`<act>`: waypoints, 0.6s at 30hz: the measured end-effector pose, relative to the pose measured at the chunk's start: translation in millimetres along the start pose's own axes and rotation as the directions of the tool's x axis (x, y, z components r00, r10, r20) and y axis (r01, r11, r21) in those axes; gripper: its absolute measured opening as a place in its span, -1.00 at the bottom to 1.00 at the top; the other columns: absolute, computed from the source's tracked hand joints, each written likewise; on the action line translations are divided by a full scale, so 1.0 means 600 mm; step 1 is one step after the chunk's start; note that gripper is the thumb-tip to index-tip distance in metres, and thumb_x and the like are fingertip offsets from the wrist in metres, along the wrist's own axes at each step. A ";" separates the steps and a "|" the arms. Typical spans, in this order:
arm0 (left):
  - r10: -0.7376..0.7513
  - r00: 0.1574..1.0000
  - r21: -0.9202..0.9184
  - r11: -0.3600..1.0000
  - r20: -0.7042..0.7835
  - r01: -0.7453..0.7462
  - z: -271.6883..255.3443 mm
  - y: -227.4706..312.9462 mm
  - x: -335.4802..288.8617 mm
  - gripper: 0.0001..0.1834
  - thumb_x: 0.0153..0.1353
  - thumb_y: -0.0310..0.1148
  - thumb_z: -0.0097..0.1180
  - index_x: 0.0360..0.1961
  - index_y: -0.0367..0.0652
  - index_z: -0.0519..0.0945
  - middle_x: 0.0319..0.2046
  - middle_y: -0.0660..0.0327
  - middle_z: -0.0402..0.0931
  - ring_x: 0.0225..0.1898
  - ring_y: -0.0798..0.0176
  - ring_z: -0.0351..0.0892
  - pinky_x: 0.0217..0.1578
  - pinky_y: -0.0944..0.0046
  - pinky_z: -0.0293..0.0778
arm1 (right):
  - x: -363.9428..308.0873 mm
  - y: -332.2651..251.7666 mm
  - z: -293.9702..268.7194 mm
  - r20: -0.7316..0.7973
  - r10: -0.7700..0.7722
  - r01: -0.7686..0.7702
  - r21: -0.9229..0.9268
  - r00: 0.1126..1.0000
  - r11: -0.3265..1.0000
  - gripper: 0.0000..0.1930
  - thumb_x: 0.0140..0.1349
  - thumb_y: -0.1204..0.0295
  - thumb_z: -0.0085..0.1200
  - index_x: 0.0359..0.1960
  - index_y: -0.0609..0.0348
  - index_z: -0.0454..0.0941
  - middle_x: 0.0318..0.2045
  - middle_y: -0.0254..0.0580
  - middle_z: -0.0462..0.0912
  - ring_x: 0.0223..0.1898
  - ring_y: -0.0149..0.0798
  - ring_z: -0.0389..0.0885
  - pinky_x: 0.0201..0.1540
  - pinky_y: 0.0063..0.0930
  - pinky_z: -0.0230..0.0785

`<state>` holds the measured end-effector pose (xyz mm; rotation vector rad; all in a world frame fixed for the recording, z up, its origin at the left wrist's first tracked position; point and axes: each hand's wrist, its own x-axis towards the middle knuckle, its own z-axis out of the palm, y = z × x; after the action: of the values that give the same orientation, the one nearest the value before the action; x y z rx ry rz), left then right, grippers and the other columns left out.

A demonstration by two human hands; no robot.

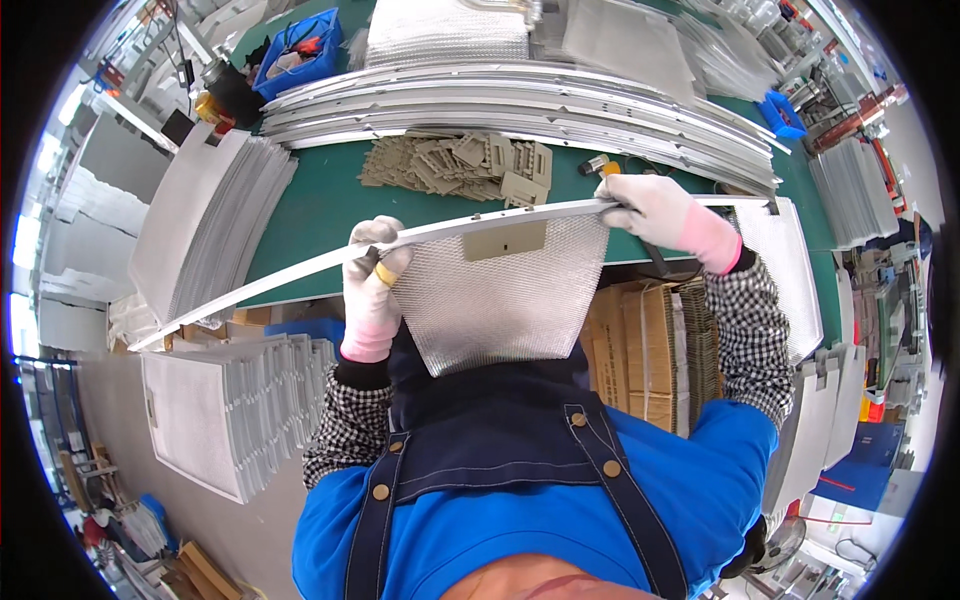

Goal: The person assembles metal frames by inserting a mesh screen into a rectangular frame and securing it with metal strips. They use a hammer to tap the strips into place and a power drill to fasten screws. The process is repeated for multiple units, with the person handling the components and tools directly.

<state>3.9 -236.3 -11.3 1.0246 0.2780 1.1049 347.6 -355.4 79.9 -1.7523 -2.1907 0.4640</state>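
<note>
The gloved left hand [372, 280] and right hand [655, 212] both grip a long, slim silver-white strip [430, 234]. Between them, on its near side, spreads a shiny, finely textured silver mesh panel [500, 315], a slotted beige plate [505, 241] at its far edge. Beyond, loose beige pieces [440, 168] lie heaped on the green desk [325, 195].

The green-topped bench [335, 195] is carrying a loose heap of flat beige pieces [455, 167]. Behind it, long silvery strips [500, 105] are lying crosswise. Pale panels [195, 215] are resting at the left; a blue bin [300, 55] is standing beyond.
</note>
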 end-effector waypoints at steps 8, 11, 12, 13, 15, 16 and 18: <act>0.127 0.991 -0.033 0.992 0.050 -0.125 -0.019 -0.015 -0.005 -0.65 0.12 -0.46 0.36 -0.08 -0.07 0.52 -0.15 0.30 0.44 -0.08 0.36 0.43 0.03 0.34 0.33 | -0.022 -0.022 -0.011 0.138 0.028 -0.027 -0.005 0.990 1.000 -0.62 0.25 0.20 0.13 -0.10 0.29 0.47 -0.43 0.17 0.61 -0.30 0.11 0.66 -0.20 -0.16 0.49; -0.003 1.000 0.196 0.981 -0.023 0.008 -0.004 0.009 -0.011 -0.63 0.14 -0.43 0.34 -0.02 -0.14 0.53 -0.10 0.26 0.46 -0.05 0.33 0.42 0.05 0.33 0.32 | -0.027 -0.030 0.003 0.092 0.046 -0.023 -0.237 0.995 0.971 -0.63 0.26 0.08 0.17 -0.28 0.18 0.50 -0.59 0.00 0.58 -0.47 0.06 0.65 -0.37 -0.17 0.50; -0.071 0.996 0.276 0.958 -0.047 0.082 0.008 0.028 -0.010 -0.61 0.15 -0.42 0.33 0.01 -0.17 0.53 -0.07 0.24 0.47 -0.02 0.32 0.44 0.08 0.32 0.32 | -0.034 -0.020 0.007 0.069 -0.002 0.022 -0.291 0.998 0.956 -0.63 0.25 0.06 0.18 -0.33 0.15 0.50 -0.63 -0.05 0.56 -0.52 0.04 0.64 -0.41 -0.17 0.49; -0.208 0.976 0.490 0.846 -0.059 0.210 0.036 0.072 -0.003 -0.50 0.22 -0.36 0.29 0.15 -0.28 0.47 0.08 0.17 0.45 0.14 0.24 0.42 0.19 0.30 0.28 | -0.036 -0.009 0.012 0.051 -0.059 0.073 -0.347 0.997 0.935 -0.62 0.25 0.03 0.18 -0.38 0.11 0.50 -0.66 -0.09 0.55 -0.56 0.03 0.63 -0.45 -0.18 0.48; -0.339 0.941 0.839 0.507 -0.016 0.197 0.001 0.117 -0.013 -0.61 0.24 -0.36 0.25 0.06 -0.29 0.56 -0.06 0.11 0.61 -0.06 0.21 0.60 0.02 0.34 0.45 | -0.038 0.010 0.021 0.008 -0.099 0.096 -0.333 0.995 0.938 -0.63 0.25 0.03 0.18 -0.44 0.08 0.49 -0.68 -0.12 0.53 -0.59 0.00 0.61 -0.49 -0.19 0.46; -0.396 0.918 0.979 0.183 -0.007 0.086 0.006 0.154 -0.012 -0.67 0.22 -0.38 0.26 -0.01 -0.28 0.61 -0.16 0.11 0.67 -0.19 0.23 0.66 -0.11 0.33 0.52 | -0.038 0.020 0.017 -0.021 -0.119 0.106 -0.328 0.993 0.939 -0.63 0.25 0.03 0.18 -0.47 0.06 0.48 -0.70 -0.14 0.52 -0.61 -0.01 0.60 -0.51 -0.20 0.45; -0.362 0.930 0.997 0.071 0.062 -0.039 0.049 0.199 -0.012 -0.77 0.13 -0.42 0.30 -0.17 -0.25 0.66 -0.31 0.10 0.69 -0.37 0.18 0.68 -0.32 0.27 0.55 | -0.028 0.021 0.010 -0.015 -0.131 0.121 -0.297 0.991 0.947 -0.63 0.25 0.03 0.18 -0.41 0.07 0.48 -0.63 -0.14 0.53 -0.55 0.00 0.61 -0.48 -0.22 0.46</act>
<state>-52.6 -250.0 97.3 2.3520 0.9948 0.3310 359.7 -369.9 68.7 -1.7285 -2.4303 0.0755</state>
